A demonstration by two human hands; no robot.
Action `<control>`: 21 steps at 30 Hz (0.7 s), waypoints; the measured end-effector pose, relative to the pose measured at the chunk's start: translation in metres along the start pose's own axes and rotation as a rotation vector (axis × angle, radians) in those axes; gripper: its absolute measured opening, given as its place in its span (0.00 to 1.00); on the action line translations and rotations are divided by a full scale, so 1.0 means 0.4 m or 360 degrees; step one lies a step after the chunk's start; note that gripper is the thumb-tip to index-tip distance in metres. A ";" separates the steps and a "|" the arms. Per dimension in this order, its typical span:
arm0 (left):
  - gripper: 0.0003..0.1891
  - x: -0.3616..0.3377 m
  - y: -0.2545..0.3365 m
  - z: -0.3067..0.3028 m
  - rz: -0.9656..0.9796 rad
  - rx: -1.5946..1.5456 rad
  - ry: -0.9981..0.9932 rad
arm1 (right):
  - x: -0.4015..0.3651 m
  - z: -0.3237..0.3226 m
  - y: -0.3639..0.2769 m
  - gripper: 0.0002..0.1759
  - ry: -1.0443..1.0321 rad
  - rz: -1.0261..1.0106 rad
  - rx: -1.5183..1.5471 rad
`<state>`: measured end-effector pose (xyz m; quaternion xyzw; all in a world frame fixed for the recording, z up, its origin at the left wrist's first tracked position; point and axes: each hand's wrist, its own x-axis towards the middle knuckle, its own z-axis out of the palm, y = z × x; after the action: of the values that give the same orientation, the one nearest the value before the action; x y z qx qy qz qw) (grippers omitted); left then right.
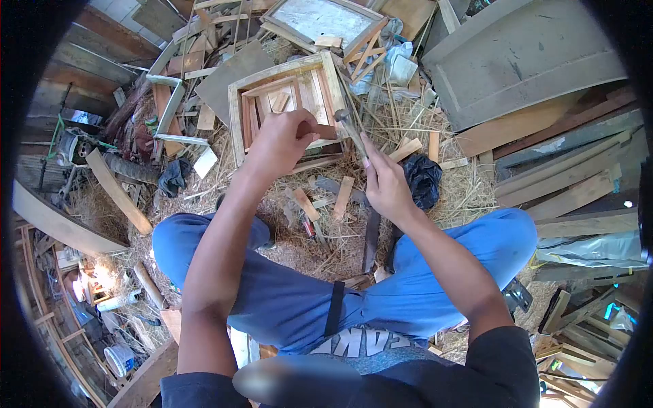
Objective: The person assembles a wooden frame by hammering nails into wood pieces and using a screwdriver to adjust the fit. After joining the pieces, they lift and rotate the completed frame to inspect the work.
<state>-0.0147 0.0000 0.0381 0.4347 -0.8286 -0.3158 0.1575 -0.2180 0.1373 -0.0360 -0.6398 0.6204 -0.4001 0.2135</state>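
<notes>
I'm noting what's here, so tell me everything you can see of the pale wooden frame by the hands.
The wooden frame is square, open and shallow, made of pale, bare-looking boards, with slats lying inside. It lies on straw before the person. The left hand, gripping a wood strip, covers its near rail; the right hand holds a hammer at its near right corner. Contact cannot be told.

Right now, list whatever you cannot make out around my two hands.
1. Head view: the tool in the right hand is too small to name, and the fingers hide its handle's lower end.
2. Head view: the left hand covers the near rail of the wooden frame and most of the wood strip it pinches.
3. Head view: a blur hides part of the shirt, and the dark lens rim cuts off the boards at right.
</notes>
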 end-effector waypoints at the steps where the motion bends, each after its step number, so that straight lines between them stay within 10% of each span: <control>1: 0.11 -0.002 0.002 0.000 -0.0026 0.0004 -0.0010 | -0.003 0.005 0.010 0.28 -0.0004 -0.0002 0.0001; 21: 0.11 0.012 0.025 0.046 0.0163 -0.0103 0.0291 | -0.013 0.006 0.016 0.28 -0.0044 0.0180 -0.0045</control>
<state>-0.0333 0.0075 0.0310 0.4135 -0.8213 -0.2929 0.2622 -0.2197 0.1409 -0.0437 -0.6121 0.6582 -0.3697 0.2354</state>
